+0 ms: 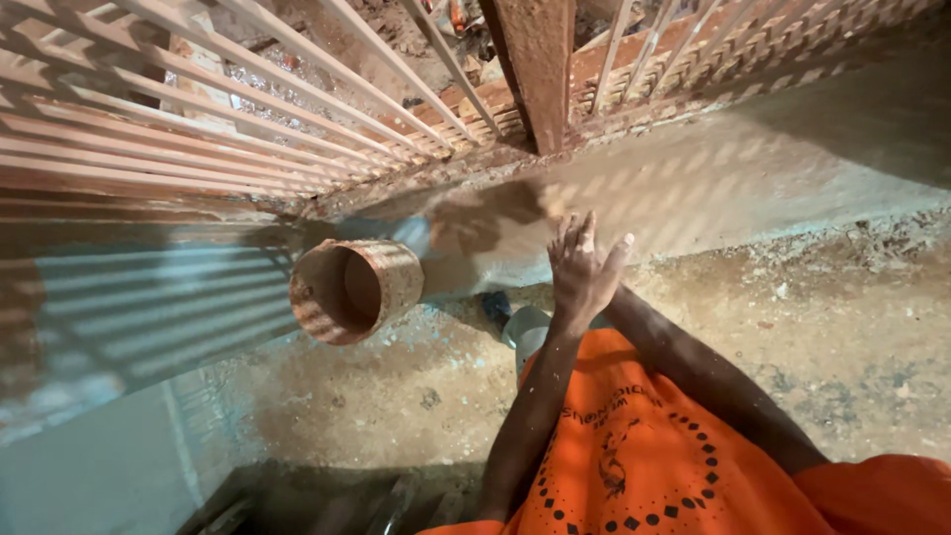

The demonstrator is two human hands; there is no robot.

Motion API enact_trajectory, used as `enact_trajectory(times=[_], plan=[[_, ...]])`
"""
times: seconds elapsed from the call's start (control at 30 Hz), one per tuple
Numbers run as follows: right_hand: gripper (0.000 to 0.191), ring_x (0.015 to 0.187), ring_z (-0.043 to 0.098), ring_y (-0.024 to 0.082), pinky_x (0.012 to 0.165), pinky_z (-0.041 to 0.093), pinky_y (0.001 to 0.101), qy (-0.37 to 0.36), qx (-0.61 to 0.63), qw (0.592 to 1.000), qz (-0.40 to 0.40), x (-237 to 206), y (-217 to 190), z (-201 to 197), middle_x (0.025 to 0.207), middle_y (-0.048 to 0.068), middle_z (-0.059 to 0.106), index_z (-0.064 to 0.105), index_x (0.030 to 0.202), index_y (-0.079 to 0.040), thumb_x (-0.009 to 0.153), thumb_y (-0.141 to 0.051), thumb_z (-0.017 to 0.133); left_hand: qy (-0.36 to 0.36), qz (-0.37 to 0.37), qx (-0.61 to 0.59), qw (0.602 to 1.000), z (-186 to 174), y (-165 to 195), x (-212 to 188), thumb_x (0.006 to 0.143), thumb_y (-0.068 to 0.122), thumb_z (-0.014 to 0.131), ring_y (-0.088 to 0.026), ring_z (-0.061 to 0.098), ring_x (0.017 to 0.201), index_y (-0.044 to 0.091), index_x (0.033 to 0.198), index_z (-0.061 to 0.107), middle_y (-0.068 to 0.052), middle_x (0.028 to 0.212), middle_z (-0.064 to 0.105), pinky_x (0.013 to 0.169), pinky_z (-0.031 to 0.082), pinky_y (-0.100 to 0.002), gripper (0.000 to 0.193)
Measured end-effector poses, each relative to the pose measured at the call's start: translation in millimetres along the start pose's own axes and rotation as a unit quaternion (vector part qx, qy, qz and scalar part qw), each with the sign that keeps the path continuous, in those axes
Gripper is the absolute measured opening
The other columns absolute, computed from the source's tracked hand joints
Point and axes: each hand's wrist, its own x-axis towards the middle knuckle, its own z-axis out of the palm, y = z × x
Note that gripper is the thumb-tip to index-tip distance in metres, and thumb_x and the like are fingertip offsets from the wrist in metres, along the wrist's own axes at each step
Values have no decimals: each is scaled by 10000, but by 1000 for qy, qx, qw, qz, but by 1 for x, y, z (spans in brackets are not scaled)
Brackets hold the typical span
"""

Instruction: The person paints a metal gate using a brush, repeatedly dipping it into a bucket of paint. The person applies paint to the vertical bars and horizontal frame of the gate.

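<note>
My left hand (582, 269) is raised with its fingers apart and nothing in it, close to a pale plastered wall (713, 188). My right forearm (693, 367) runs up under that hand, which hides my right hand. Just left of the fingers is a blurred brown wet patch (490, 213) on the wall. A rusty-looking round pipe end (352, 289) sticks out of the wall further left, its mouth open towards me. A grey-white object (525, 332) and a small blue thing (495, 304) lie below my wrists. My orange printed shirt (644, 466) fills the lower frame.
A railing of pale bars (198, 119) and a rusty post (540, 69) run along the top of the wall. A gritty, dusty floor (852, 327) spreads to the right. A pale blue-green surface (119, 327) lies at the left.
</note>
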Motion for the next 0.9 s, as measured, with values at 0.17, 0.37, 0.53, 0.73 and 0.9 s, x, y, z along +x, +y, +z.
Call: enact_trajectory(times=[0.17,0.37,0.53,0.73,0.9], plan=[[568,751,496,155,598,452,306,-64,-81,984,147,-3,-23,-3,930,51,563,551,1385,-46,988,-448,491,-71,27,135,988,7,-4,1,963,696,429,-392,118,1598,102,1579,369,-202,1684,210,1262,-3,-613,857],[441,602,435,60,512,407,231,44,-138,987,77,-21,-164,-5,755,-38,548,566,1425,34,1045,-190,570,-171,47,43,983,13,-28,-8,932,683,415,-382,175,1573,122,1618,228,-163,1700,208,1198,191,-538,905],[411,677,446,110,552,406,249,206,-356,894,-176,-21,-159,-15,871,13,517,563,1360,-99,1003,-294,500,-140,84,28,986,18,-39,-11,963,676,408,-380,227,1560,70,1651,150,-204,1710,207,1266,174,-521,953],[561,1079,599,209,820,563,328,33,-142,987,-71,-13,-13,-20,1314,139,524,493,1373,-77,950,-435,408,-113,57,63,990,1,-29,-12,996,684,402,-412,163,1578,30,1625,236,-245,1694,199,1270,101,-541,923],[639,921,601,180,702,578,286,14,-113,991,73,-23,-7,-34,1204,125,565,482,1418,9,990,-447,348,-119,43,84,988,-17,-20,-12,956,692,429,-393,164,1570,37,1596,298,-225,1678,234,1252,74,-550,926]])
